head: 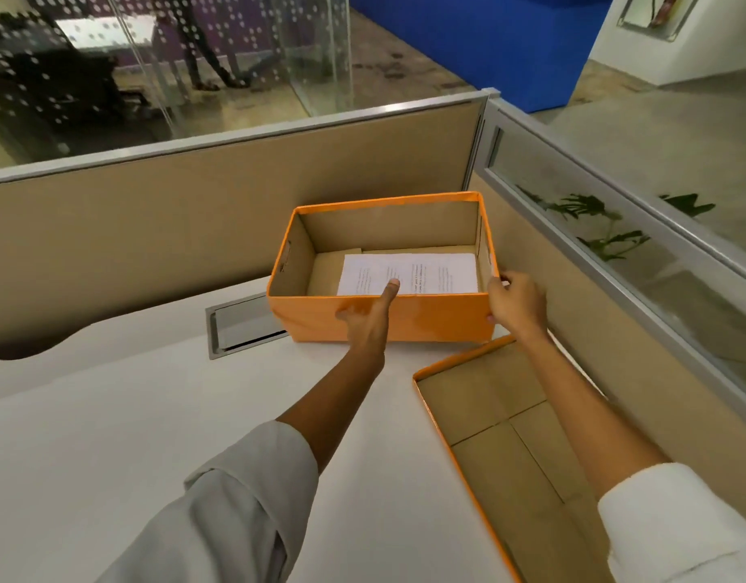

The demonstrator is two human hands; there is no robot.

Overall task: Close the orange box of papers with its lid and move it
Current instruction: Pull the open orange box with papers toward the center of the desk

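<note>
The orange box [383, 313] sits open at the far corner of the white counter [152, 393], pushed up near the tan partition [194, 204], with a stack of printed papers [409, 273] lying flat on its bottom. I brace it from both sides, my left hand [369, 317] hooked over the near wall with the thumb inside and the fingers [346, 315] spread on the outside, my right hand [516, 302] curled around the near right corner, probably to steady or square it. The lid [510, 435] lies upside down just beside the box on my right, brown inside facing up, within easy reach, and neither hand holds it yet.
</note>
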